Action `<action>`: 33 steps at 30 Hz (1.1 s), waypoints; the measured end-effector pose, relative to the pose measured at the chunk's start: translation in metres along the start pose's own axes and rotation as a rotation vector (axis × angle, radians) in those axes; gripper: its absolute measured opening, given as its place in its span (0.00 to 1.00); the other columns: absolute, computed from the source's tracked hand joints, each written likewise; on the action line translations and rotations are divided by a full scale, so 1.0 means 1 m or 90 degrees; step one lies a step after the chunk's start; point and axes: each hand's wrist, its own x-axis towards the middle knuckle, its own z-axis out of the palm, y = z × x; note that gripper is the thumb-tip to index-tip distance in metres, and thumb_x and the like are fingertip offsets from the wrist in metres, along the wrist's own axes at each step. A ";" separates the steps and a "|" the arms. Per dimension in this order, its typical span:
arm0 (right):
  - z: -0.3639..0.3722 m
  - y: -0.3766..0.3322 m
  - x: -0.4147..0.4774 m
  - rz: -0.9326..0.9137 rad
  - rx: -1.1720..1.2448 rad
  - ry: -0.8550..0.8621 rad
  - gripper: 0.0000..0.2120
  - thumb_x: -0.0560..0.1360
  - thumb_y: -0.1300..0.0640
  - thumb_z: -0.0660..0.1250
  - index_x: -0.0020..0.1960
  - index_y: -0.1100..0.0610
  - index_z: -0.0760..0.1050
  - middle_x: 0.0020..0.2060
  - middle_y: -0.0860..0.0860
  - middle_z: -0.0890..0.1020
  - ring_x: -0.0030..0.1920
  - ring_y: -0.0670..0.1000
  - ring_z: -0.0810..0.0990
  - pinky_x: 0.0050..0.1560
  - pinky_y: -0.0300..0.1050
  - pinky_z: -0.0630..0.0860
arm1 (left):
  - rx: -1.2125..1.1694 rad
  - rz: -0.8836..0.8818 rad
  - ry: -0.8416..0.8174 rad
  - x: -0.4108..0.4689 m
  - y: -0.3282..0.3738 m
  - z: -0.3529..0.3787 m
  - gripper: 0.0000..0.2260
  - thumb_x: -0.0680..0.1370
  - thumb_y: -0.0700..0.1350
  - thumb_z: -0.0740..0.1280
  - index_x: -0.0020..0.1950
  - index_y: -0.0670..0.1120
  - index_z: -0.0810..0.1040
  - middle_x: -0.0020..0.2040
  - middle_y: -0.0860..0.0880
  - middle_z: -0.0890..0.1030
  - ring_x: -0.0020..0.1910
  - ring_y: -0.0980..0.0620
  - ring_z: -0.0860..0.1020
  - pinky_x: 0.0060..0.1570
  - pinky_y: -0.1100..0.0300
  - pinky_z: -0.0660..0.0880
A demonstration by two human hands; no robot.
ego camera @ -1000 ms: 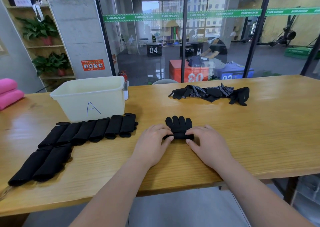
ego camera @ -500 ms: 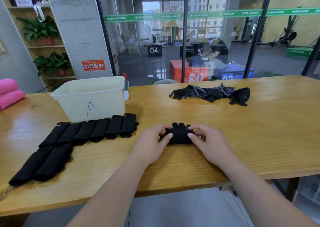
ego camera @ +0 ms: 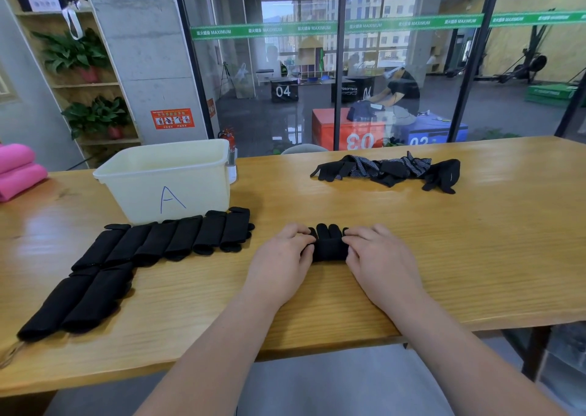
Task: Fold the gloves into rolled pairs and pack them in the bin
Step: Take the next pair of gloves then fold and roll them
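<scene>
Roll (ego camera: 328,248) has grown since a second ago: glove fingers lay mostly flat then, now only the tips stick out past it. Fingers (ego camera: 305,241) of both hands are curled narrow, pinching the roll's two ends, left hand (ego camera: 283,258) and right hand (ego camera: 379,257). Roll sits right of the bin (ego camera: 142,193), beside the finished rolls (ego camera: 177,241) in front of the bin. Loose gloves (ego camera: 387,171) lie further right of the bin. This pair looks nearly done; packing seems unstarted.

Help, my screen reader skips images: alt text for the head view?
Left hand and right hand grip a part-rolled black glove pair on a wooden table. Finished rolls lie left, before a cream bin marked A; loose gloves lie beyond.
</scene>
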 end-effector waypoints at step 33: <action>-0.009 0.009 0.007 0.220 0.269 -0.110 0.17 0.80 0.37 0.68 0.63 0.44 0.73 0.54 0.40 0.76 0.53 0.44 0.76 0.49 0.44 0.75 | -0.134 -0.128 -0.024 0.001 -0.006 -0.009 0.12 0.84 0.56 0.67 0.67 0.58 0.79 0.59 0.61 0.79 0.57 0.61 0.76 0.55 0.60 0.75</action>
